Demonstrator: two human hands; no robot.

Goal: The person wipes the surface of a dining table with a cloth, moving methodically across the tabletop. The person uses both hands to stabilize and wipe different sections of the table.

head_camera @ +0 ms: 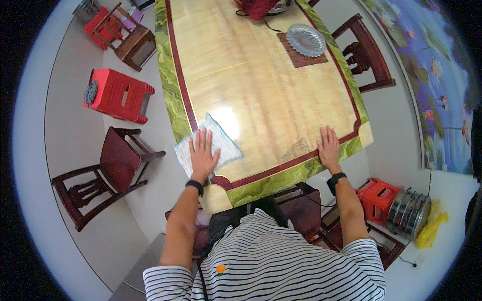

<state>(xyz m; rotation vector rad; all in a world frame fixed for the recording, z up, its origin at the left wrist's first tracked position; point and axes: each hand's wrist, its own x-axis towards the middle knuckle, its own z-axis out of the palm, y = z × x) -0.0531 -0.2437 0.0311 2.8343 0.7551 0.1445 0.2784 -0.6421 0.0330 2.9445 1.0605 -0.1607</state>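
My left hand [203, 156] lies flat, fingers spread, on a white cloth [228, 149] with a blue edge. The cloth sits at the near left edge of a polished stone-patterned table [260, 98], partly past the rim. Palm down, my right hand [328, 147] rests on the near right border of the tabletop with nothing in it. Between the hands, close to the near edge, is a greyish worn patch [296, 149] on the surface. Both wrists wear dark bands.
A ribbed glass plate [306, 40] overlaps a brown mat [295, 56] toward the far right. Beyond it sits a red-covered object [260, 8] with a cord. Wooden chairs [119, 161] and a red plastic stool [120, 96] stand left; stacked metal steamers [407, 212] are at lower right.
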